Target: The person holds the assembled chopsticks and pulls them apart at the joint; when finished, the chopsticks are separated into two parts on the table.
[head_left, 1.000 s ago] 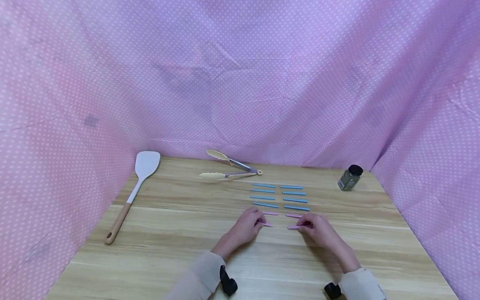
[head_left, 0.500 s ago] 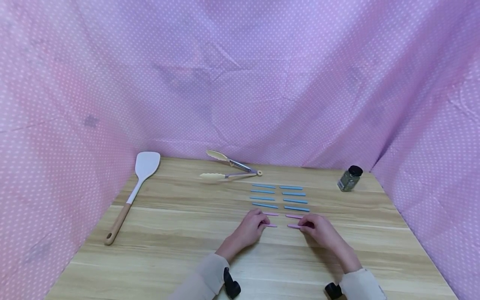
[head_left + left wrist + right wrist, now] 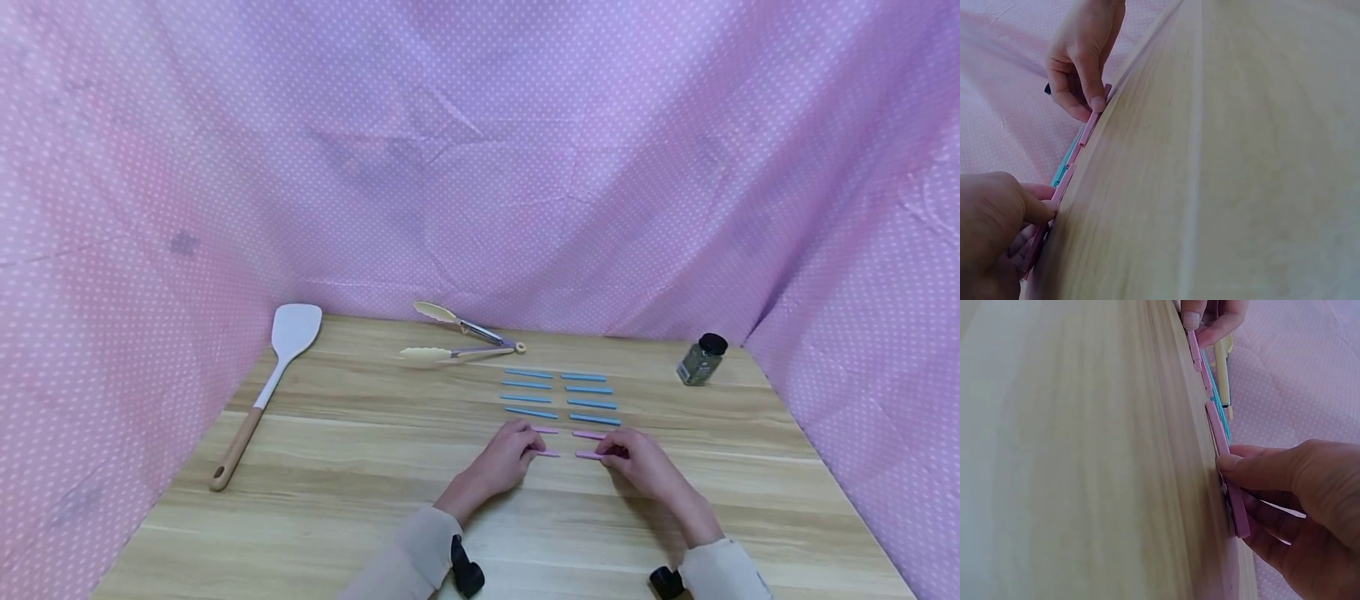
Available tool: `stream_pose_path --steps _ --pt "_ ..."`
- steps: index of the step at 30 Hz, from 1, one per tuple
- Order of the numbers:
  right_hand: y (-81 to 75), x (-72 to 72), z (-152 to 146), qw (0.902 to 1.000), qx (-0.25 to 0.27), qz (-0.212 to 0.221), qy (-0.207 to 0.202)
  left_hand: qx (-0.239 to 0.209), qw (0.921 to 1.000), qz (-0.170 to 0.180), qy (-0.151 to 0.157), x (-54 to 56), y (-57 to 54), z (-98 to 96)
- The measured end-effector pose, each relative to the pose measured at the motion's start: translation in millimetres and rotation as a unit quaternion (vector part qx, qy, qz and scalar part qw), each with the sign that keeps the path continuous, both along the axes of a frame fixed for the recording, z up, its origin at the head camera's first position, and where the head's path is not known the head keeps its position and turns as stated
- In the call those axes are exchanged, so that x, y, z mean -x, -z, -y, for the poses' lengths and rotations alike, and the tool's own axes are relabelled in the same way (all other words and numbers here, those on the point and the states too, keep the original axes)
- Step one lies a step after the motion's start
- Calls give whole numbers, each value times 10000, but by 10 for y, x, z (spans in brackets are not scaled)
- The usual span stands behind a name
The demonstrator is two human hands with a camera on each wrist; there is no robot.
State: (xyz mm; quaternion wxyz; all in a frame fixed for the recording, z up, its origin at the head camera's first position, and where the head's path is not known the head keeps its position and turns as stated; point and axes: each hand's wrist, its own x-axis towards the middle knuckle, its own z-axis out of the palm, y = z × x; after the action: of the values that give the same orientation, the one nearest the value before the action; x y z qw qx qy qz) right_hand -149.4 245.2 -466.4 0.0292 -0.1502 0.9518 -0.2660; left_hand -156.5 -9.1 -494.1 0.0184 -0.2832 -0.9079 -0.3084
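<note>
In the head view my left hand (image 3: 501, 457) pinches a slim pink stick (image 3: 549, 454) low over the table, its free end pointing right. Facing it, my right hand (image 3: 643, 463) holds a second pink stick (image 3: 588, 455) between thumb and fingers. A short gap separates the two ends. Just behind them lie another left pink stick (image 3: 547, 431) and another right pink stick (image 3: 588, 435), each partly covered by a hand. Farther back, slim blue sticks form two columns, a left blue stick (image 3: 529, 412) and a right blue stick (image 3: 595, 419) being the nearest.
Cream-tipped tongs (image 3: 480, 338) lie spread behind the blue sticks. A white turner (image 3: 279, 358) with a wooden handle lies at the left. At the back right stands a black-capped jar (image 3: 702, 360). Pink dotted cloth (image 3: 480, 167) walls the wooden table (image 3: 360, 467).
My left hand has shifted slightly right with its pink stick, bringing the end closer to the right one. The right hand has hardly moved; its stick stays in nearly the same place.
</note>
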Motion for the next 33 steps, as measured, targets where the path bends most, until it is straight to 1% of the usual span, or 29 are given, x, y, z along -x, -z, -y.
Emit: stream_pose_path --steps 7,15,20,26,28,30,32,33 --pt "5 9 -22 9999 74 -75 -81 1 9999 -120 48 14 29 0" --pt "19 9 -42 9999 55 -96 -108 -92 9998 -129 93 20 48 -4" --pt "16 6 -42 9999 51 -99 -91 -108 9996 -227 126 21 66 -7" --pt "9 -5 -43 9999 85 -114 -40 -12 9991 -394 140 16 50 -10" --pt "8 -10 -47 9998 175 -134 -6 36 9987 -505 77 -2 32 0" --pt "2 -14 -56 9993 259 -242 80 62 9983 -578 -61 -26 -2 24" --pt "-6 -6 -74 9980 398 -471 142 51 9980 -585 -230 -51 -47 71" --pt "-11 2 -87 9970 445 -614 166 10 9981 -527 -318 -62 -69 106"
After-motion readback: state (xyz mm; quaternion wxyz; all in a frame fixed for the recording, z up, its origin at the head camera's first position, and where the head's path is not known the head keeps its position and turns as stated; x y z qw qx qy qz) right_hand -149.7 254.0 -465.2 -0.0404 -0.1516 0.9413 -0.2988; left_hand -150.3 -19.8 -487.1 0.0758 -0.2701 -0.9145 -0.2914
